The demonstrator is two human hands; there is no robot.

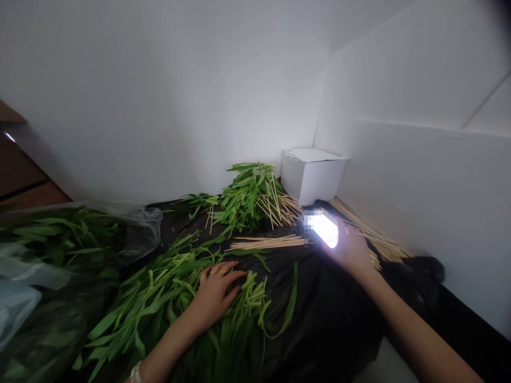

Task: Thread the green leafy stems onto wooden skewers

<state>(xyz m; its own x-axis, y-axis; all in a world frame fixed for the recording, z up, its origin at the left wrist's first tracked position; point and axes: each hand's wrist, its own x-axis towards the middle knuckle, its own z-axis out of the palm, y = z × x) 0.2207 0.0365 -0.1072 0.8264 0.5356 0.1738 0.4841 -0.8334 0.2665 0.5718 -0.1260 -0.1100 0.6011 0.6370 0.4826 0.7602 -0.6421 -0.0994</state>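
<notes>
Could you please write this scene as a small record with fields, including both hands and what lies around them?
left hand: fingers spread, on leafy greens
right hand: holding a glowing device
thin sticks: in several groups, some against the rear leafy heap
white box: in the corner, behind the device
clear plastic bag: at left, with greens inside
surface: black plastic sheet

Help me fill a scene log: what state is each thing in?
Leafy greens: some spread, some heaped, some bagged.
Glowing device: lit.
Left hand: on the greens, fingers apart.
Right hand: holding the glowing device.
Thin sticks: loose, several groups.
White box: top folded down.
Plastic bag: crumpled.
Black plastic: wrinkled.
</notes>
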